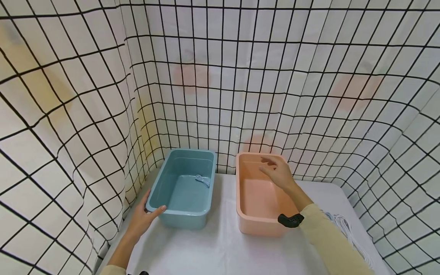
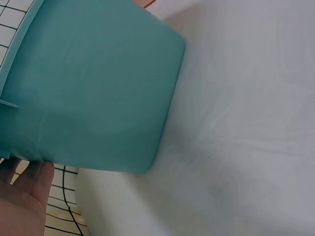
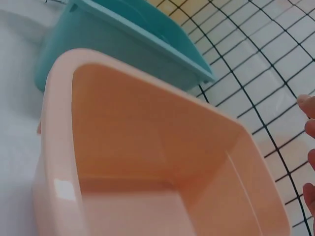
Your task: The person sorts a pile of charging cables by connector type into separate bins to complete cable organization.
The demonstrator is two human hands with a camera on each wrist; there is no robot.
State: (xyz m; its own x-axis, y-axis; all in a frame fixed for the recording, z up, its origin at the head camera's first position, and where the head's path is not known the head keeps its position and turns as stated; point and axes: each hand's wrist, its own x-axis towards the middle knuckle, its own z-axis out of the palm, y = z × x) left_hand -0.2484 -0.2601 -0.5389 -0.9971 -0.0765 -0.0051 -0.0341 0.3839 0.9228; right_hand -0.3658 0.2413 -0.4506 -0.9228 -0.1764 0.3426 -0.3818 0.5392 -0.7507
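A blue plastic bin (image 1: 183, 212) stands on the left of the table, a small tied bundle of pale cable (image 1: 203, 180) lying inside on its floor. My left hand (image 1: 141, 219) grips the bin's near left corner, thumb over the rim and fingers along the outer side; the left wrist view shows those fingers (image 2: 42, 182) against the wall below the rim. To the right is a peach plastic bin (image 1: 261, 225) with nothing visible inside. Above it hovers my right hand (image 1: 279, 175), fingers loosely bent and holding nothing. Only fingertips (image 3: 310, 129) show in the right wrist view.
More white cables (image 1: 343, 225) lie on the table's right side, partly behind the right sleeve (image 1: 330, 236). A white cloth (image 1: 220, 244) covers the table. Black netting (image 1: 223, 91) over white sheets encloses the back and both sides, close behind the bins.
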